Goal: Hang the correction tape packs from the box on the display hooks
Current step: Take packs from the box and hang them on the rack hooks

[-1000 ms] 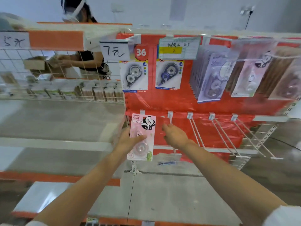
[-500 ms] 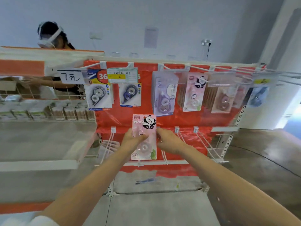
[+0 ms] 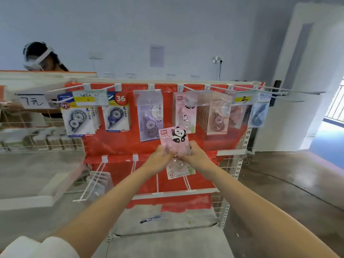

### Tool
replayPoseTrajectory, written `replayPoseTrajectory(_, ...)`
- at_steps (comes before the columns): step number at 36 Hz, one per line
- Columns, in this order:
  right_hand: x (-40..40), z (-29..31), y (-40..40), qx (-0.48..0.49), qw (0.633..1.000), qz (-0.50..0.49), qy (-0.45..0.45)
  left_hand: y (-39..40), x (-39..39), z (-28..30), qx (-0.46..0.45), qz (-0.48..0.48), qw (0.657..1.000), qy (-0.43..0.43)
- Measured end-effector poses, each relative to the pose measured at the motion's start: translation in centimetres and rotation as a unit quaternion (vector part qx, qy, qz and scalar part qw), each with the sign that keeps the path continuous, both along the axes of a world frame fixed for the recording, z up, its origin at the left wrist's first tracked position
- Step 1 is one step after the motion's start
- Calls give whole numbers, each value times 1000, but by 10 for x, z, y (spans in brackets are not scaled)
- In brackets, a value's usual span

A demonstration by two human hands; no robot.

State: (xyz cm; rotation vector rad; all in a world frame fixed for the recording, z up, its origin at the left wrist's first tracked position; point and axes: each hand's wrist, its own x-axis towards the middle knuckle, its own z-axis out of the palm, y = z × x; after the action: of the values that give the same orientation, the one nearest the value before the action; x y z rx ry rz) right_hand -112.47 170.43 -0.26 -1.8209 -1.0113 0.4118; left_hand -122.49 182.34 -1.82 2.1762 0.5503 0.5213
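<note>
A pink panda correction tape pack is held upright in front of the red display panel. My left hand grips its left side and my right hand grips its right side, at mid height. The pack's top sits just below a matching pink panda pack that hangs on the upper row of hooks. Bare white hooks of the lower row stick out below my hands. The box is out of view.
Other tape packs hang along the upper row: blue ones at left, a purple one, pink ones at right. Long bare hooks jut out at upper right. A person stands behind the shelf at left.
The view has tilted up and shifted right. The pack has moved up and to the right toward the upper hook row, and my right hand has come onto its right side.
</note>
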Motion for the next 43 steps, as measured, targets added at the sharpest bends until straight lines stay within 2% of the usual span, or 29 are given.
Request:
replayPoseTrajectory(3, 16, 5, -8, 20, 1000, -10, -16, -3, 8, 6, 67, 14, 997, 32)
replayPoseTrajectory(9, 30, 21, -16, 69, 997, 4, -31, -9, 16, 22, 151, 37, 988, 5)
replayPoseTrajectory(18, 50, 44, -13, 114, 992, -14, -59, -17, 16, 35, 183, 68, 981, -4)
replayPoseTrajectory(29, 67, 48, -9, 112, 994, -5, -5, -21, 17, 31, 195, 94, 976, -16)
replayPoseTrajectory(43, 78, 38, 1, 131, 991, -31, 18, 5, 23, 26, 224, 68, 972, -20)
